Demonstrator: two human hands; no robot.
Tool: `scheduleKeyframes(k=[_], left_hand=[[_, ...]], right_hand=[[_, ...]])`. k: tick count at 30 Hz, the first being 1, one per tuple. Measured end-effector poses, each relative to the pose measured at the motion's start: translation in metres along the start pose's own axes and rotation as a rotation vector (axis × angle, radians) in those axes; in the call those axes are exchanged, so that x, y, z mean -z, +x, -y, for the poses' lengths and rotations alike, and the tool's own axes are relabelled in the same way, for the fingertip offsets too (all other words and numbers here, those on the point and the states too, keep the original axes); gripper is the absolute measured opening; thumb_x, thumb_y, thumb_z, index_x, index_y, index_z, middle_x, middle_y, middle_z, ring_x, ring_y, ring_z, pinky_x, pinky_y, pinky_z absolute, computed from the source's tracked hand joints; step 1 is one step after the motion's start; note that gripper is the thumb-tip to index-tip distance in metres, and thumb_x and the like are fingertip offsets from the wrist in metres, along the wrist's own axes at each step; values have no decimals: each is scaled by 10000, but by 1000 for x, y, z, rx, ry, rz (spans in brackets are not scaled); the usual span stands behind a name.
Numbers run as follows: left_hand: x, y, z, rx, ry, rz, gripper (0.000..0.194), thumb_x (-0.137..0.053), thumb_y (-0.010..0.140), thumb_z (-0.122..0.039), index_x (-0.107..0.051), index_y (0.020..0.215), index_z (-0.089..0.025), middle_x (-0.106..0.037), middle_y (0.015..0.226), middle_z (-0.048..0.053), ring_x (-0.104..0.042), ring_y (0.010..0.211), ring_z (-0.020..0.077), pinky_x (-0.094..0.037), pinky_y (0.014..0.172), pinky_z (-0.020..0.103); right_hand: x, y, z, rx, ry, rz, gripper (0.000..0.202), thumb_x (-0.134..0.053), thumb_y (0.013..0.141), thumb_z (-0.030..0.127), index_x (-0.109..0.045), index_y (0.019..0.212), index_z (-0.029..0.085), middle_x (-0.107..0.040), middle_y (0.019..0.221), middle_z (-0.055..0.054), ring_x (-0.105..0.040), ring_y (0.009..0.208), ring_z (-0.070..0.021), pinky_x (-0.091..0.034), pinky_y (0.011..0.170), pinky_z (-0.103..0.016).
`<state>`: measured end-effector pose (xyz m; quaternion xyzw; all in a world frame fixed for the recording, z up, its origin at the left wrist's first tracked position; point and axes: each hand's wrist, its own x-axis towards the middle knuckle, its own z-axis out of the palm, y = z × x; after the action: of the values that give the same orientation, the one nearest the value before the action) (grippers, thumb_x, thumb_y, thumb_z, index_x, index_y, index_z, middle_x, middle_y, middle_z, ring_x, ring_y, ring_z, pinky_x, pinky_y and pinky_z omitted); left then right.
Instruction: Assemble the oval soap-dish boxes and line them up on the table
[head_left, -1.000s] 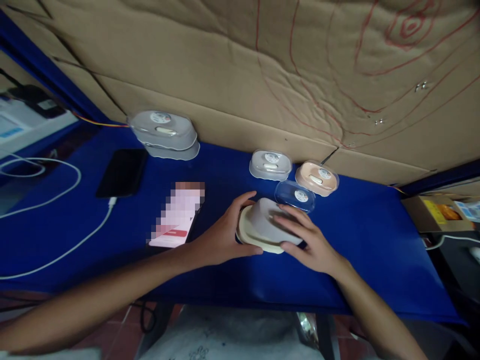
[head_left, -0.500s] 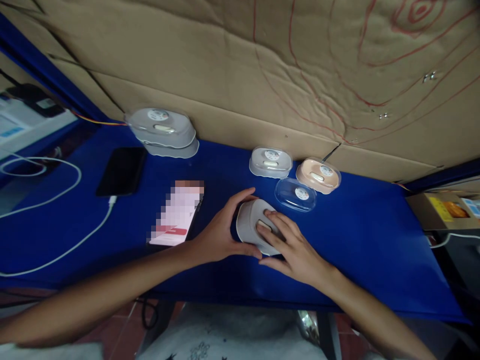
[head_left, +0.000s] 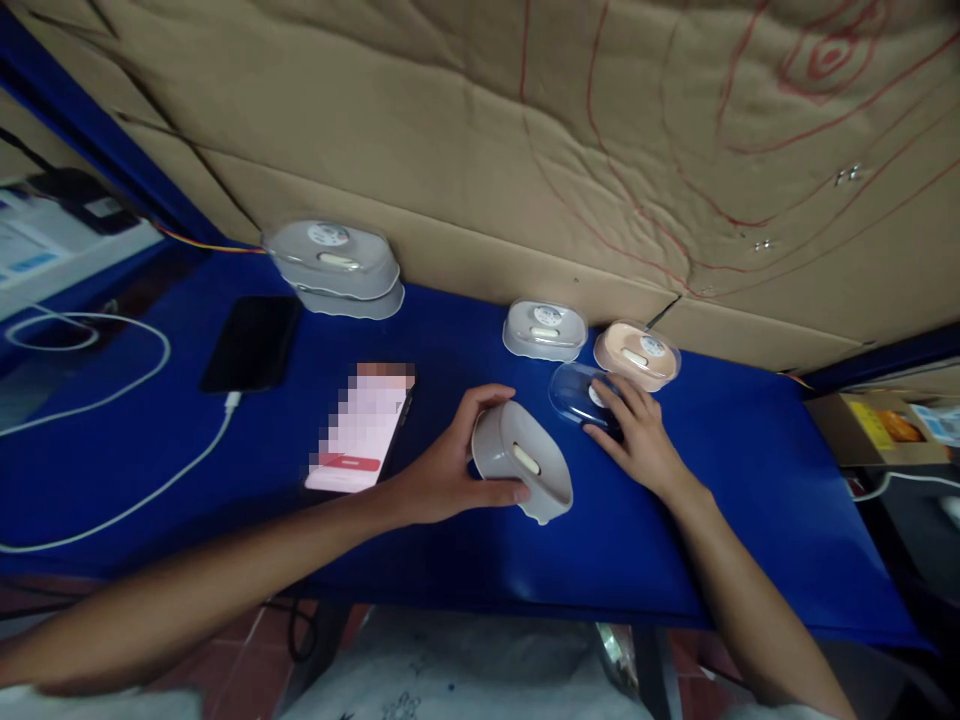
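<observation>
The likeliest trouble, by judgement, is a slip of the grey box [head_left: 546, 458]. The left grip [head_left: 448, 473] alone holds it, by its left part, so the right end juts out unsupported; a slackening thumb could let the box twist or drop onto the blue counter [head_left: 757, 470]. The clear lid [head_left: 571, 385], right of centre, looks smooth and may skid if the right grip [head_left: 646, 435] presses on it off-centre. The peach box [head_left: 619, 345] stands just behind those fingers, so a careless lift could knock it, and the covered grey box [head_left: 523, 332] is close enough to be nudged too. The left forearm passes near the lit phone [head_left: 358, 425], and a sideways sweep could shift that.

As for placement, the grey box lies near the middle of the frame, inside the curve of the left grip, which is closed around it: fingers on the far side, thumb on the near side. The box is tilted, its pale tab facing the camera, right of the thumb. The clear lid lies beneath the right grip, whose fingers spread over its right part with the thumb at the near edge; whether they pinch it cannot be told.
</observation>
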<state>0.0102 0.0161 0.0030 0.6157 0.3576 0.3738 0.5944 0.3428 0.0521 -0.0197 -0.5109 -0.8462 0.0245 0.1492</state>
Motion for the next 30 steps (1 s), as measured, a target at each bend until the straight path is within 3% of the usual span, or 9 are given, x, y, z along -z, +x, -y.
scheduleKeyframes(k=[4, 7, 9, 12, 20, 30], left_hand=[[-2, 1, 0, -33, -5, -12, 987, -968, 731, -446, -325, 1472, -336, -482, 1398, 93, -532, 1335, 332, -434, 1167, 533], [-5, 2, 3, -20, -30, -45, 977, -957, 747, -455, -328, 1482, -324, -501, 1395, 100, -560, 1317, 331, -461, 1150, 536], [-5, 2, 5, -23, -54, -56, 970, -950, 756, -460, -337, 1495, -321, -512, 1418, 106, -578, 1310, 333, -481, 1137, 533], [-5, 2, 7, -43, -53, -54, 981, -944, 767, -451, -342, 1532, -329, -514, 1483, 119, -581, 1339, 342, -480, 1153, 547], [-3, -3, 1, -135, 133, -43, 984, -943, 779, -437, -390, 1582, -314, -517, 1557, 147, -550, 1413, 370, -409, 1225, 597], [-2, -2, 1, -172, 140, -21, 967, -938, 784, -403, -402, 1582, -303, -530, 1558, 144, -568, 1403, 368, -425, 1228, 577]], right_hand=[[-1, -4, 28, -46, 247, -2, 599, -574, 1055, 568, -482, 1584, 303, -499, 1624, -138, -436, 1532, -356, -367, 1257, -615], [1, -13, 55, -137, 581, 3, 545, -396, 1132, 508, -346, 1650, 347, -480, 1659, -96, -471, 1531, -289, -412, 1258, -551], [1, -19, 69, -115, 720, 60, 570, -342, 1146, 488, -235, 1693, 370, -431, 1702, -79, -464, 1545, -272, -435, 1251, -519], [-1, -25, 83, 5, 689, 91, 623, -417, 1128, 493, -211, 1707, 388, -380, 1731, -62, -387, 1591, -286, -398, 1278, -522], [1, -26, 89, 193, 443, -25, 715, -523, 1080, 520, -216, 1712, 392, -346, 1689, -119, -378, 1541, -393, -418, 1212, -660], [3, -23, 88, 201, 529, 45, 748, -621, 1049, 496, -256, 1689, 367, -324, 1664, -152, -365, 1577, -364, -442, 1235, -599]])
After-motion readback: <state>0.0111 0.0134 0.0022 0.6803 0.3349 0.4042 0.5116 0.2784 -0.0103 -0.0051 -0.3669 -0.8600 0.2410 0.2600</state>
